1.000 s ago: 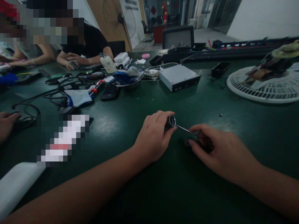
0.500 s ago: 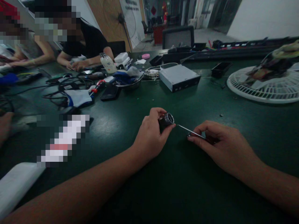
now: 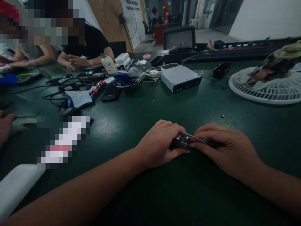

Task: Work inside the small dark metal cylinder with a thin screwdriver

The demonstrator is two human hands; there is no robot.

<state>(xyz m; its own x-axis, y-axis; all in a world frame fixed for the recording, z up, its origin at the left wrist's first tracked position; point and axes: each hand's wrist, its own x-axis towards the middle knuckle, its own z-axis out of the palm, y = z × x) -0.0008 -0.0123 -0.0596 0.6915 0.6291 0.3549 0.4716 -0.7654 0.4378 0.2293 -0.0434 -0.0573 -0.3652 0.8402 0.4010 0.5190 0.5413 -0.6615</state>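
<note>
My left hand (image 3: 156, 142) is wrapped round a short dark cylinder with a shiny metal collar (image 3: 182, 142), its collar end facing right. Most of the cylinder's body is hidden by my fingers. Close against it on the right, my right hand (image 3: 231, 146) grips a thin screwdriver (image 3: 194, 137). Its metal shaft slants up to the left across the top of the collar, and its handle lies inside my palm. The right thumb and fingertips are at the collar's mouth; whether they also pinch a small part there I cannot tell. Both hands are just above the dark green table (image 3: 131, 116).
Beyond my hands lie a small ring-shaped nut (image 3: 223, 116), a silver disc drive (image 3: 181, 77) and a white fan guard (image 3: 261, 98). Further left are a metal bowl (image 3: 131, 86) with gloves, a phone (image 3: 110, 94), tangled cables (image 3: 67, 84) and a bottle (image 3: 108, 64). People sit at upper left.
My left hand has moved right and nearer to me, turning the cylinder to face the right hand. The screwdriver shaft, apart from the cylinder before, now crosses the collar.
</note>
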